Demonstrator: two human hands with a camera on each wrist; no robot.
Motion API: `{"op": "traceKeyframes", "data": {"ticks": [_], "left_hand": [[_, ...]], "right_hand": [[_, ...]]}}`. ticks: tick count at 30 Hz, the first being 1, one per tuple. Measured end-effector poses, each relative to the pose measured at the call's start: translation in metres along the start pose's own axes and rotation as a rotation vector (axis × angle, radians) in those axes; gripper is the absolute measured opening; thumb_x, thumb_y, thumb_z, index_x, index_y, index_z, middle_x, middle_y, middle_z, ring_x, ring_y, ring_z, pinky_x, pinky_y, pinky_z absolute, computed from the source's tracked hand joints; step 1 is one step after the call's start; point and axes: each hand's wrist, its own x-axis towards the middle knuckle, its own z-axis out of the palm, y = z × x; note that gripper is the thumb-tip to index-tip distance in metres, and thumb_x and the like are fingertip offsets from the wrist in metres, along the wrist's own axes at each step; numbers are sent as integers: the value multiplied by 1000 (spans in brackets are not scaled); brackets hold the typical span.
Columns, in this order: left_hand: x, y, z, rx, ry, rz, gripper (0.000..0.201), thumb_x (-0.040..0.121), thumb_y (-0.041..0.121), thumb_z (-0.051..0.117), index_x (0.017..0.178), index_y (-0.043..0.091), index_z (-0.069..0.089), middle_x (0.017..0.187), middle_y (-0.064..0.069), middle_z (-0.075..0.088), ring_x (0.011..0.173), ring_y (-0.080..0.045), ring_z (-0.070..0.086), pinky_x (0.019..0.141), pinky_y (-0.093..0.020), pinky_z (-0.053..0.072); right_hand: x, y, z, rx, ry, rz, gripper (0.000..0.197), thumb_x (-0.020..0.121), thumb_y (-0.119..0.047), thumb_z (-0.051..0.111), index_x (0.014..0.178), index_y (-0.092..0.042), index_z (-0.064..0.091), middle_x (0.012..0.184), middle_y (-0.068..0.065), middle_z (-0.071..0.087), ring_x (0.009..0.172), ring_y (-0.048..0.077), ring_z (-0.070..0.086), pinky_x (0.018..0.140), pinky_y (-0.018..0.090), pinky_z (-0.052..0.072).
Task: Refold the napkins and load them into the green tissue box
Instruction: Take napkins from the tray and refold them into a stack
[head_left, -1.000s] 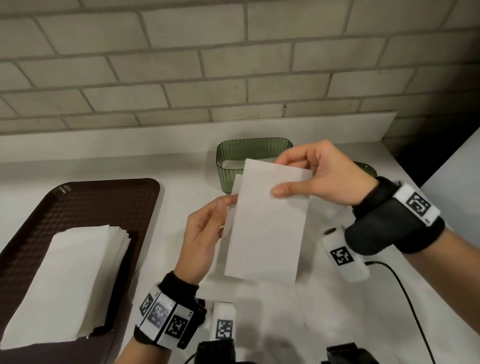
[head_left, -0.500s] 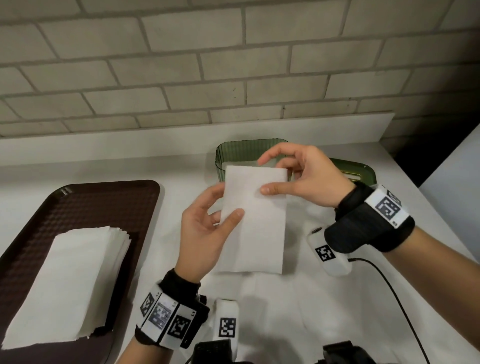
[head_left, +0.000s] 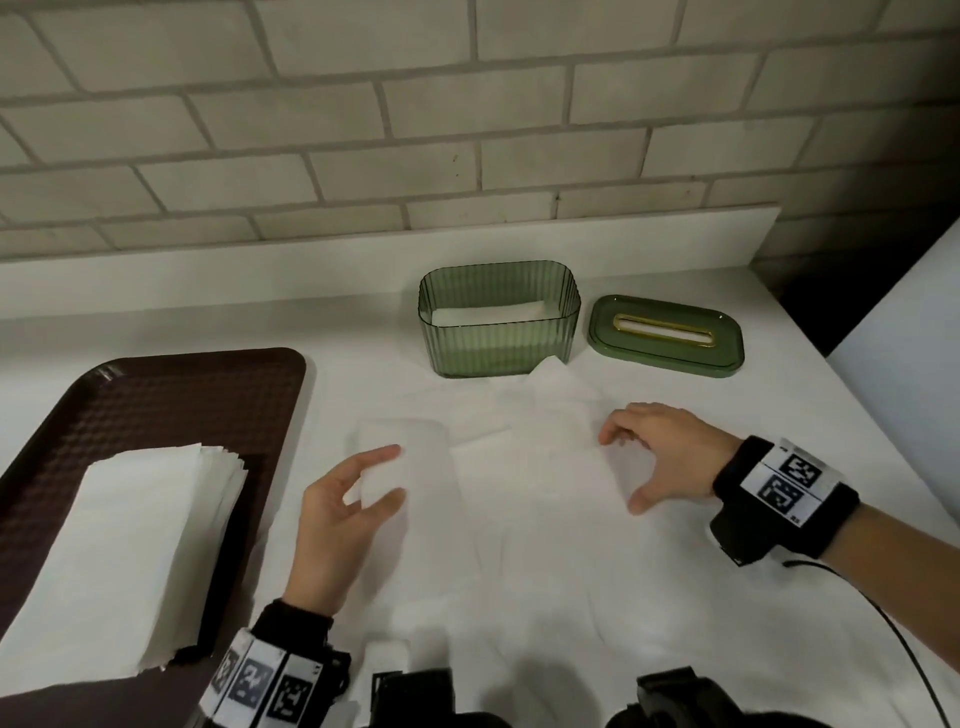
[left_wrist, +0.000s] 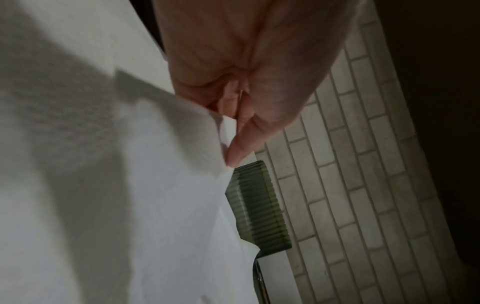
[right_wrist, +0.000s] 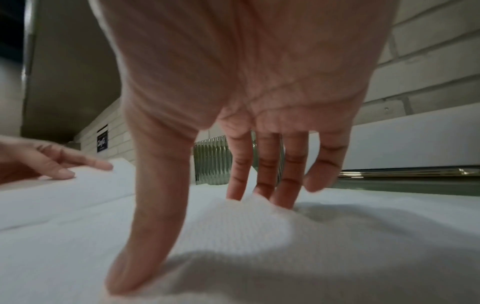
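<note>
The open green tissue box (head_left: 498, 338) stands at the back of the counter, with a white napkin (head_left: 483, 313) lying inside. My left hand (head_left: 387, 478) pinches a folded napkin (head_left: 415, 452) between thumb and fingers, low over the counter; the left wrist view shows the thumb (left_wrist: 233, 156) clamped on the napkin's (left_wrist: 168, 185) edge. My right hand (head_left: 618, 473) is spread over a loose napkin (head_left: 561, 467) on the counter. Its thumb (right_wrist: 145, 236) and fingertips (right_wrist: 283, 197) press into that napkin (right_wrist: 246, 226), which humps slightly between them.
The box's green lid (head_left: 670, 353) with a gold-rimmed slot lies right of the box. A brown tray (head_left: 156, 395) at the left holds a stack of napkins (head_left: 119, 556). More loose napkins cover the counter in front. A black cable (head_left: 893, 634) trails from my right wrist.
Both hands held the folded napkin up in front of the box. Now the right hand has let go and dropped onto a loose napkin; the left has lowered the folded one.
</note>
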Motion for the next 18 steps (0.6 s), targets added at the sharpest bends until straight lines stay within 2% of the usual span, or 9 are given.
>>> {"op": "traceKeyframes", "data": {"ticks": [2, 4, 6, 8, 10, 14, 17, 18], "left_hand": [[1, 2, 4, 4, -10, 39, 40, 81, -9, 69, 108, 21, 72, 113, 10, 72, 105, -7, 66, 86, -18, 49], [4, 6, 8, 24, -13, 74, 38, 82, -10, 68, 106, 18, 74, 111, 9, 73, 106, -2, 64, 77, -5, 46], [6, 10, 12, 19, -29, 81, 34, 83, -8, 68, 105, 18, 75, 111, 10, 73, 110, 3, 62, 76, -2, 43], [8, 13, 16, -1, -38, 82, 33, 83, -6, 69, 105, 18, 75, 111, 10, 73, 111, 3, 61, 77, 0, 41], [10, 14, 21, -18, -41, 82, 33, 83, -6, 69, 105, 17, 75, 111, 10, 73, 110, 3, 61, 77, 0, 41], [13, 25, 32, -45, -79, 136, 30, 86, -4, 68, 107, 17, 75, 111, 9, 73, 111, -3, 62, 80, -7, 46], [15, 45, 42, -33, -124, 173, 19, 94, 15, 61, 106, 16, 75, 110, 5, 73, 110, 1, 61, 83, -4, 43], [16, 53, 46, -19, -152, 176, 23, 96, 25, 56, 106, 16, 75, 111, 4, 73, 110, 5, 60, 86, -5, 42]], "right_hand": [[0, -2, -3, -25, 1, 36, 59, 62, -39, 83, 111, -38, 50, 95, -16, 49, 91, 9, 47, 85, 28, 35], [1, 0, -8, 32, 42, 48, 40, 64, -32, 82, 96, -36, 59, 85, -15, 56, 83, 11, 53, 77, 25, 36], [0, 4, -16, 126, 99, 28, 23, 65, -23, 82, 79, -33, 66, 77, -9, 64, 75, 13, 59, 68, 23, 44], [-3, 5, -28, 190, 132, -13, 19, 67, -15, 82, 69, -30, 71, 73, -6, 69, 71, 11, 62, 66, 22, 50], [-9, 2, -42, 244, 164, -63, 19, 67, -11, 85, 66, -27, 74, 69, -6, 71, 66, 9, 63, 65, 22, 52], [-24, -7, -71, 334, 251, -174, 15, 69, -12, 85, 71, -23, 76, 72, -6, 73, 70, 15, 67, 72, 29, 53], [-35, -23, -92, 429, 301, -275, 11, 71, -10, 83, 75, -17, 74, 72, -1, 73, 68, 17, 66, 72, 29, 53], [-37, -30, -98, 471, 318, -311, 11, 72, -9, 83, 76, -15, 74, 72, -1, 73, 66, 15, 65, 71, 26, 52]]}}
